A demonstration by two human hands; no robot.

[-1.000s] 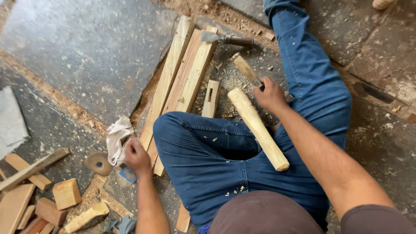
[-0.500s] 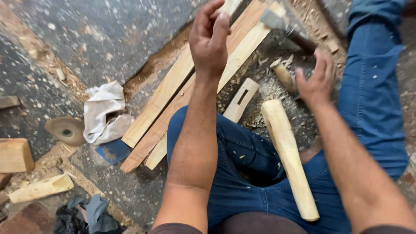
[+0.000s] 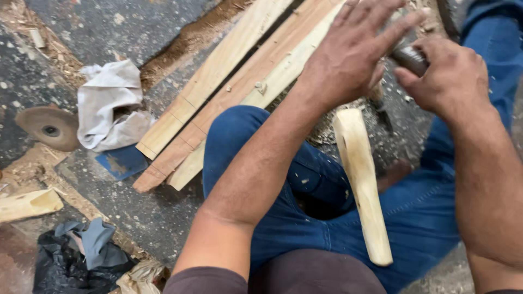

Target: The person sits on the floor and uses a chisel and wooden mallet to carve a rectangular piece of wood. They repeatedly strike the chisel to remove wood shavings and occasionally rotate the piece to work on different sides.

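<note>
Dark stone floor [image 3: 92, 16], dusted with sawdust and chips. Seated on it, legs in blue jeans [image 3: 430, 212]. Left hand [image 3: 354, 51] raised over the knee, fingers spread wide, holding nothing. Right hand [image 3: 449, 76] just beside it, fingers curled around a dark handle [image 3: 409, 57], mostly hidden. Pale carved wooden handle [image 3: 362, 179] resting across the lap, tilted, untouched by either hand. Long wooden planks [image 3: 229, 87] lying side by side beyond the left knee. Further left: crumpled white cloth [image 3: 109, 103], round grinding disc [image 3: 48, 128], blue scrap [image 3: 122, 162], wood offcut [image 3: 27, 204], black bag [image 3: 71, 261].
</note>
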